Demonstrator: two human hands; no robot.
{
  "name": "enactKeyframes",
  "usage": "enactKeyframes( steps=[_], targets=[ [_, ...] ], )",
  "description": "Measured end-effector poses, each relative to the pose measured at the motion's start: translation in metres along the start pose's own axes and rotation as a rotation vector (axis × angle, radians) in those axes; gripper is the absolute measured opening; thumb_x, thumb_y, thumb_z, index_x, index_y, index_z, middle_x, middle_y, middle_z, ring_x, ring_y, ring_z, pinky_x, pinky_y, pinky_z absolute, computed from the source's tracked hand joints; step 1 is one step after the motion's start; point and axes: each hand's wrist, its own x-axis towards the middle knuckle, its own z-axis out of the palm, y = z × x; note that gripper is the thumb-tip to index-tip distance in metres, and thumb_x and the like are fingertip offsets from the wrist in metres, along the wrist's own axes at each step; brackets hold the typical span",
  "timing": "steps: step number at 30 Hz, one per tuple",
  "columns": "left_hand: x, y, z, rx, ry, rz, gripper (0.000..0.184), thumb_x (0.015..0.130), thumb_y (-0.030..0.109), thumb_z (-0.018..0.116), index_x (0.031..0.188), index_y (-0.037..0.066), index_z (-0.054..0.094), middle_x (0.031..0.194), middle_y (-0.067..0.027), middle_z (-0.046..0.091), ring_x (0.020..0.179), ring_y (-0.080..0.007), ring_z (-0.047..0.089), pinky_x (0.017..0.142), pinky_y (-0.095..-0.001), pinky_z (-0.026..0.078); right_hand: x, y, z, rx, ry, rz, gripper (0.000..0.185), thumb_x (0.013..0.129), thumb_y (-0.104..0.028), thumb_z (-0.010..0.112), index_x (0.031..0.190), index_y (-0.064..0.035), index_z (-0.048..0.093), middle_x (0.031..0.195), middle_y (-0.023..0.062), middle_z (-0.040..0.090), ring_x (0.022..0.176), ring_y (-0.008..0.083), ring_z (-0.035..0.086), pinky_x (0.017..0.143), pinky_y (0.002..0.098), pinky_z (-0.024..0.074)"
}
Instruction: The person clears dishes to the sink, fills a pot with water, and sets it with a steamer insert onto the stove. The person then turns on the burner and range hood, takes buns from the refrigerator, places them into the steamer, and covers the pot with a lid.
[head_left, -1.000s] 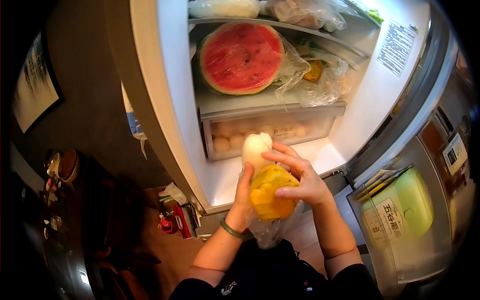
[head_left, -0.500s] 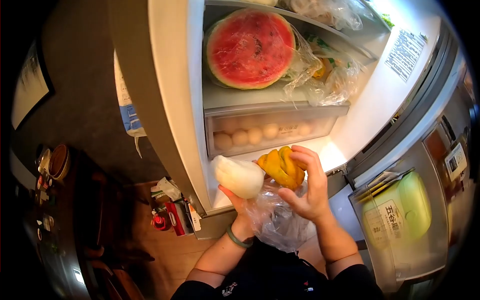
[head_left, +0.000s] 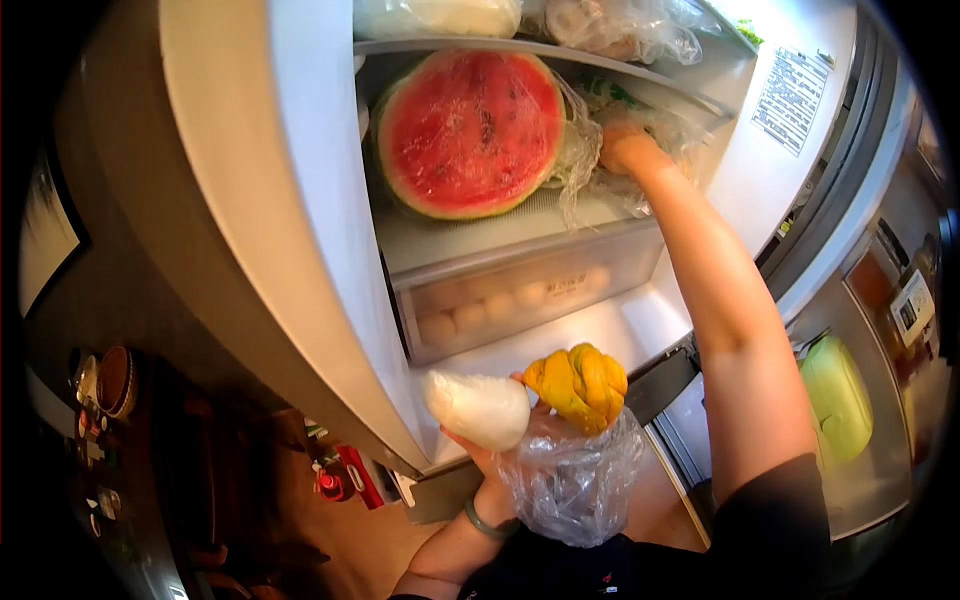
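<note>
head | left hand (head_left: 492,470): clamped on white lump (head_left: 478,410), yellow twist (head_left: 580,388) | right hand (head_left: 625,148): cannot tell; plastic film (head_left: 577,160), watermelon (head_left: 472,135) beside

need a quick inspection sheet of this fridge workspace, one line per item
Surface: fridge shelf bears a cut watermelon and plastic-bagged goods
Job's things: white lump and yellow twisted piece, side by side; clear plastic bag hangs below
Clutter: bagged items on the upper shelf; round, egg-like items in the drawer
Hands: left hand holds the white lump; right hand is among the plastic-bagged goods, fingers hidden
Cables: nothing seen
Surroundings: open door with green container; basket at far left
</note>
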Motion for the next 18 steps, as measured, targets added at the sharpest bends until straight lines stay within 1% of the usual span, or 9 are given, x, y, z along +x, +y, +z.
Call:
enactKeyframes(
  steps=[1, 3, 4, 5, 7, 8, 10, 17, 18],
  targets=[
    [-0.001, 0.001, 0.0, 0.003, 0.009, -0.011, 0.104, 0.062, 0.088, 0.032, 0.133, 0.013, 0.034, 0.138, -0.0129, 0.03, 0.125, -0.0371, 0.031, 0.102, -0.0579, 0.026, 0.009, 0.005, 0.001, 0.002, 0.01, 0.002, 0.029, 0.081, -0.013, 0.049, 0.104, -0.0013, 0.063, 0.119, 0.0194, 0.054, 0.109, 0.0317, 0.054, 0.089, 0.0384, 0.0452],
    [-0.005, 0.002, -0.002, 0.012, 0.028, -0.032, 0.104, 0.062, 0.088, 0.032, 0.133, 0.013, 0.033, 0.139, -0.0129, 0.03, 0.125, -0.0372, 0.031, 0.102, -0.0581, 0.026, 0.01, 0.007, -0.008, -0.046, -0.211, -0.12, 0.032, 0.081, -0.018, 0.048, 0.106, -0.0025, 0.063, 0.12, 0.0169, 0.055, 0.107, 0.0314, 0.054, 0.088, 0.0385, 0.0442],
    [-0.006, 0.003, -0.004, 0.018, 0.037, -0.041, 0.104, 0.062, 0.088, 0.032, 0.133, 0.013, 0.033, 0.139, -0.0129, 0.03, 0.125, -0.0373, 0.031, 0.102, -0.0582, 0.026, 0.012, 0.008, -0.013, -0.016, -0.335, -0.045, 0.04, 0.078, -0.032, 0.054, 0.107, -0.0055, 0.063, 0.118, 0.0144, 0.057, 0.105, 0.0284, 0.056, 0.086, 0.0375, 0.0436],
    [-0.007, 0.004, -0.003, 0.026, 0.045, -0.053, 0.104, 0.062, 0.088, 0.032, 0.133, 0.013, 0.033, 0.139, -0.013, 0.03, 0.125, -0.0373, 0.031, 0.102, -0.0583, 0.026, 0.014, 0.013, -0.011, -0.01, -0.332, -0.042, 0.04, 0.078, -0.032, 0.054, 0.107, -0.0055, 0.063, 0.118, 0.0144, 0.057, 0.105, 0.0284, 0.056, 0.086, 0.0375, 0.0436],
    [-0.011, 0.004, -0.004, 0.036, 0.065, -0.076, 0.104, 0.062, 0.088, 0.032, 0.133, 0.013, 0.033, 0.139, -0.013, 0.03, 0.125, -0.0375, 0.031, 0.102, -0.0584, 0.026, 0.018, 0.025, -0.004, 0.624, -0.315, 0.15, 0.056, 0.068, -0.047, 0.063, 0.109, -0.0081, 0.062, 0.116, 0.0127, 0.058, 0.104, 0.0255, 0.056, 0.085, 0.035, 0.0437],
    [-0.013, 0.004, -0.004, 0.043, 0.075, -0.085, 0.104, 0.062, 0.088, 0.032, 0.133, 0.013, 0.033, 0.139, -0.013, 0.03, 0.125, -0.0375, 0.031, 0.102, -0.0585, 0.026, 0.024, 0.028, 0.001, 0.634, -0.315, 0.156, 0.056, 0.068, -0.047, 0.063, 0.109, -0.0081, 0.062, 0.116, 0.0127, 0.058, 0.104, 0.0255, 0.056, 0.085, 0.035, 0.0437],
    [-0.014, 0.003, -0.005, 0.054, 0.091, -0.097, 0.104, 0.062, 0.088, 0.032, 0.134, 0.013, 0.033, 0.139, -0.0131, 0.03, 0.125, -0.0377, 0.031, 0.102, -0.0587, 0.026, 0.043, 0.031, 0.009, 0.587, -0.289, 0.295, 0.067, 0.058, -0.054, 0.069, 0.109, -0.0103, 0.063, 0.114, 0.0111, 0.059, 0.1, 0.0227, 0.056, 0.085, 0.0334, 0.0437],
    [-0.018, 0.001, -0.004, 0.096, 0.137, -0.109, 0.104, 0.062, 0.088, 0.032, 0.134, 0.013, 0.033, 0.139, -0.0132, 0.029, 0.126, -0.0381, 0.03, 0.102, -0.0594, 0.026, 0.058, 0.042, 0.0, 0.554, -0.458, 0.235, 0.064, 0.059, -0.051, 0.072, 0.107, -0.0108, 0.063, 0.111, 0.0101, 0.06, 0.093, 0.0242, 0.058, 0.085, 0.0344, 0.0437],
    [-0.019, 0.0, -0.004, 0.1, 0.141, -0.109, 0.104, 0.062, 0.088, 0.032, 0.134, 0.013, 0.033, 0.139, -0.0132, 0.029, 0.126, -0.0382, 0.03, 0.102, -0.0595, 0.025, 0.053, 0.04, -0.006, 0.544, -0.574, 0.193, 0.062, 0.059, -0.049, 0.073, 0.107, -0.0103, 0.063, 0.109, 0.0093, 0.061, 0.093, 0.0239, 0.058, 0.085, 0.0343, 0.0439]
  ],
)
